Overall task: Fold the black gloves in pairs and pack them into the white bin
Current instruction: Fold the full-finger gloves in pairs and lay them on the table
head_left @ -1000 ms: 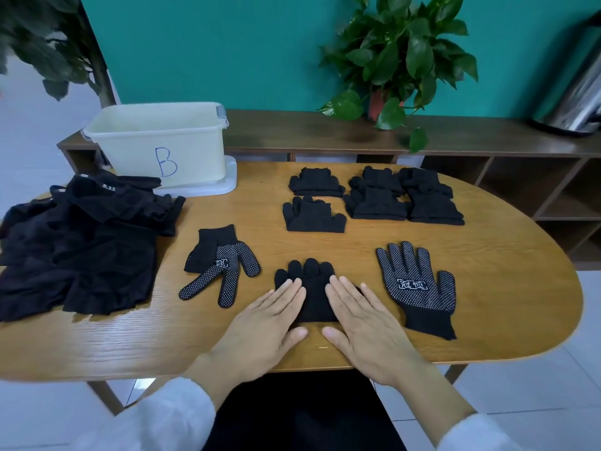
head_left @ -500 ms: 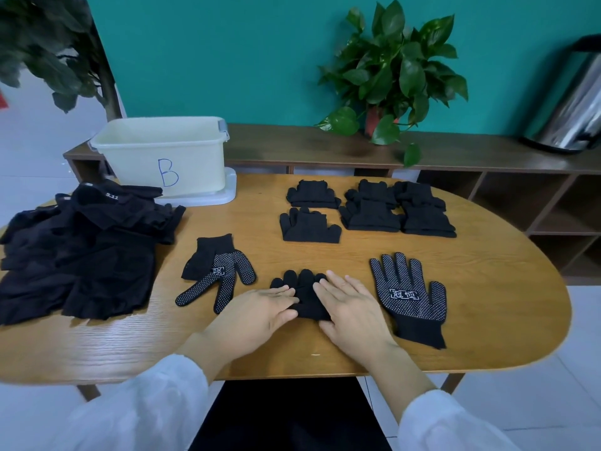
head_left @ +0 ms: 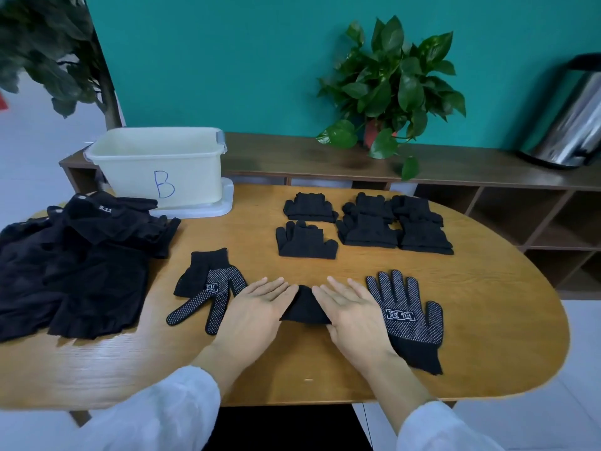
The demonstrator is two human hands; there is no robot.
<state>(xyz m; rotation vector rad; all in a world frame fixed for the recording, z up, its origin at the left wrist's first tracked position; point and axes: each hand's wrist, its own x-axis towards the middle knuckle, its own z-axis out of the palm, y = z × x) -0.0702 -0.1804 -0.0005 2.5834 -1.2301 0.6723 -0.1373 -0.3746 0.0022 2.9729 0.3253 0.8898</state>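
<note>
Both hands lie flat with fingers straight, the left hand (head_left: 257, 312) and right hand (head_left: 353, 315) pressing either side of a folded glove pair (head_left: 304, 309) between them. The step in hand looks like flattening that fold; next it likely needs setting with the other bundles or in the white bin (head_left: 156, 164), far ahead-left of the left hand. Five folded bundles (head_left: 366, 222) lie ahead of the hands. Two loose dotted gloves remain: one (head_left: 211, 288) just left of the left hand, one (head_left: 406, 315) touching the right.
</note>
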